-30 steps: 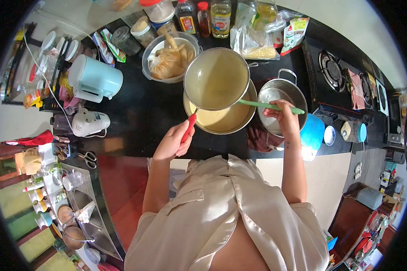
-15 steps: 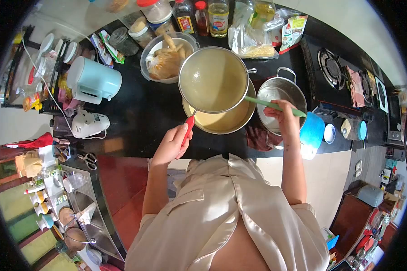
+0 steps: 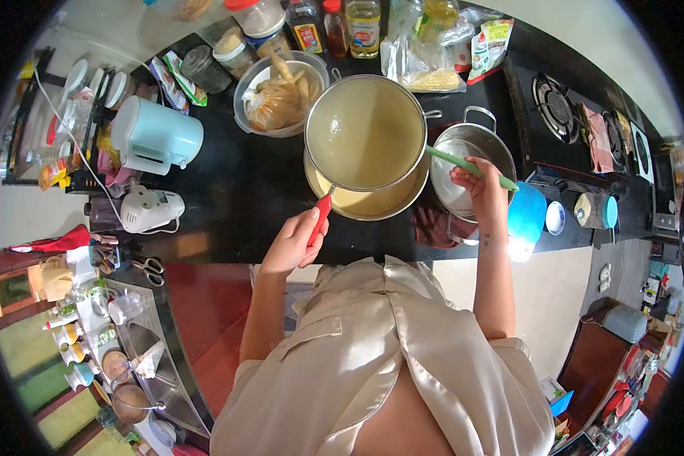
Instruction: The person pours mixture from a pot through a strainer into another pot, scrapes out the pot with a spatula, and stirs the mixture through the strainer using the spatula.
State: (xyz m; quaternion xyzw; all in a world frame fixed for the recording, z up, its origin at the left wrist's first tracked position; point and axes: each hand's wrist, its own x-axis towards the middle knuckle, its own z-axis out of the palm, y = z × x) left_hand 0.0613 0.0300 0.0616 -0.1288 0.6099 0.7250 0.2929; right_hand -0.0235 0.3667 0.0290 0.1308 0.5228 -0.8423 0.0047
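My left hand [image 3: 295, 237] is closed around the red handle of a sieve [image 3: 366, 133]. Pale cream-yellow liquid shows inside the sieve, which hangs over a metal bowl [image 3: 308, 173] of similar liquid. In my right hand [image 3: 482, 186] is a green-handled utensil [image 3: 450, 157], gripped near its handle end and slanting left to the sieve's right rim. Its working end is hidden behind the sieve. Below the right hand stands a two-handled metal pot [image 3: 501, 144] with whitish residue inside.
A plastic tub [image 3: 241, 114] with a bagged food stands behind the bowl at left. Bottles and a bag of pale food [image 3: 422, 64] line the back. To the left are a light-blue pitcher [image 3: 158, 133] and a white hand mixer [image 3: 152, 209]; a gas stove [image 3: 555, 106] is right.
The sieve has shifted slightly right and up over the bowl. My right hand and the green utensil have moved a little right, with the handle end further out.
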